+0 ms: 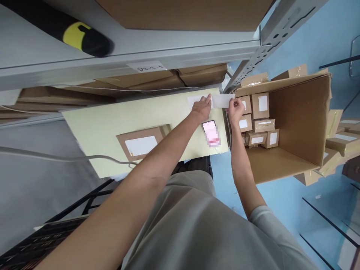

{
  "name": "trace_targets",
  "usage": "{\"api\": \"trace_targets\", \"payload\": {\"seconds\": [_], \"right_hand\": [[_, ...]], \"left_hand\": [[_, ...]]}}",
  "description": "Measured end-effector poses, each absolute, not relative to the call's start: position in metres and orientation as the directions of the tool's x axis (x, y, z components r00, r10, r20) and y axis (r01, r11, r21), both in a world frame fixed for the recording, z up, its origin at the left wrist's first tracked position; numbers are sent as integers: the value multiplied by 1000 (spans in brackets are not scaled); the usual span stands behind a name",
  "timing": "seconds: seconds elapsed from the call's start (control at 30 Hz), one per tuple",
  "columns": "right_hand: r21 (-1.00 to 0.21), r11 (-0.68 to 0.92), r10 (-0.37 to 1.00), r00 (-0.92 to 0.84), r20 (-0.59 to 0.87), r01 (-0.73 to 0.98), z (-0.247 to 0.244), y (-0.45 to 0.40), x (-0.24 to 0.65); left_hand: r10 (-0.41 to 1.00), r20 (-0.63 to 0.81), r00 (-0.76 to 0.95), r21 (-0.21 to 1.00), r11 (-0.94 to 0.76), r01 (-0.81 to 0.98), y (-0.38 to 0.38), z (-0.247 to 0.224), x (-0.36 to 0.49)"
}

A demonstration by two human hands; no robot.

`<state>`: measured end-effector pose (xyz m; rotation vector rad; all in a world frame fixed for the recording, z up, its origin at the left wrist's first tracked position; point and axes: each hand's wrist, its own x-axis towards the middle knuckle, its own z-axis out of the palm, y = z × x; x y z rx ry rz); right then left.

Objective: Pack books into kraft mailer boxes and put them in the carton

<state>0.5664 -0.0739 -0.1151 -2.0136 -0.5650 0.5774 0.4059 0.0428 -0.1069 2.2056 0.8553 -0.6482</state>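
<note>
A strip of white paper labels [222, 101] stretches across the far right corner of the pale yellow tabletop [92, 127]. My left hand [201, 108] presses down on its left part, fingers together at the paper. The strip's right end is pinched between the thumb and fingers of my right hand [236, 109], just past the table's edge. Below my hands lies a phone [210, 131] with its screen lit and a cable attached. Left of my forearm, a flat cardboard box [140, 142] with a white label rests on the table, partly hidden by that arm.
A large open carton [298, 116] with several small labelled boxes [259, 105] inside stands right of the table. More boxes [343, 138] are piled beyond it. A metal shelf [197, 52] overhangs the table's back, bearing a black and yellow object [77, 36]. A grey cable [56, 156] crosses at left.
</note>
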Motion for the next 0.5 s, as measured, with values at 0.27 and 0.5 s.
{"api": "trace_targets", "payload": {"seconds": [0.27,0.5], "right_hand": [[-889,-442,573,800,-176,121,-117,-74,570],[-904,-404,468,881,-70,143,-76,-102,553]], "left_hand": [[390,-664,639,392,-546,740,38,-106,409],[437,-629,643,496,-412,765,39,-106,408]]}}
